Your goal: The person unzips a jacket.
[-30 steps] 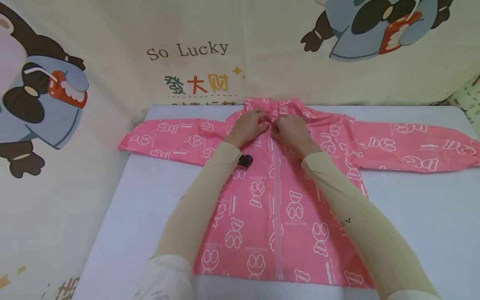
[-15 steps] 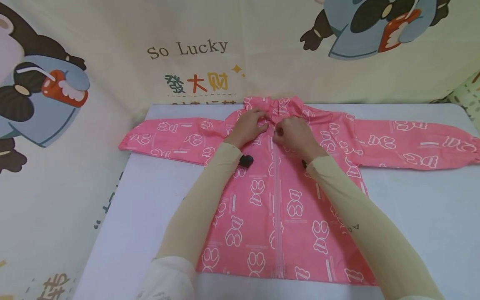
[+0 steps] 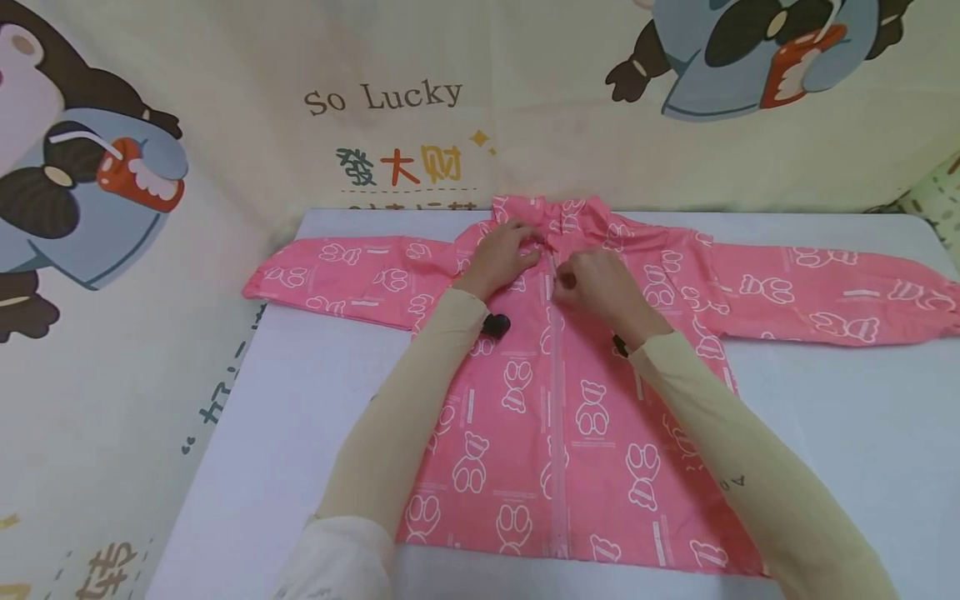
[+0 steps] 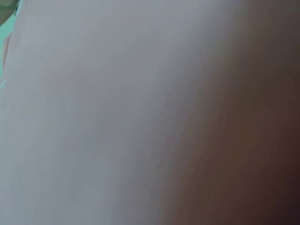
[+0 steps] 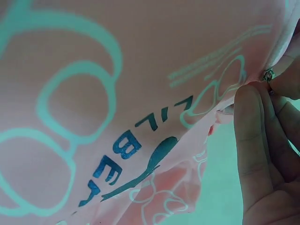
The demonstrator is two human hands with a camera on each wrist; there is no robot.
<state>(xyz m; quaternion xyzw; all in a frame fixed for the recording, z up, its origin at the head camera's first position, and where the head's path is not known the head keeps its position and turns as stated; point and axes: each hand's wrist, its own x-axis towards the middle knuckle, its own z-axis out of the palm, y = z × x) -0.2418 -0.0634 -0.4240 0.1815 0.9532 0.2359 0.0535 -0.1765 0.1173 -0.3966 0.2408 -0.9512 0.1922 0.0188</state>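
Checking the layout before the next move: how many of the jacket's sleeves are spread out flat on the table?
2. One sleeve stretches toward the table's left edge, the other sleeve toward the right edge. Both lie flat on the table; none looks hidden.

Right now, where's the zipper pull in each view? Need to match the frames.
Head: hidden under the right hand, at the top of the pink jacket zip line, just below the collar.
Left wrist: not in it, only a blurred blank surface.
Right wrist: upper right edge, the small metal zipper pull pinched at the fingertips.
Shared landmark: the jacket's white bear print.
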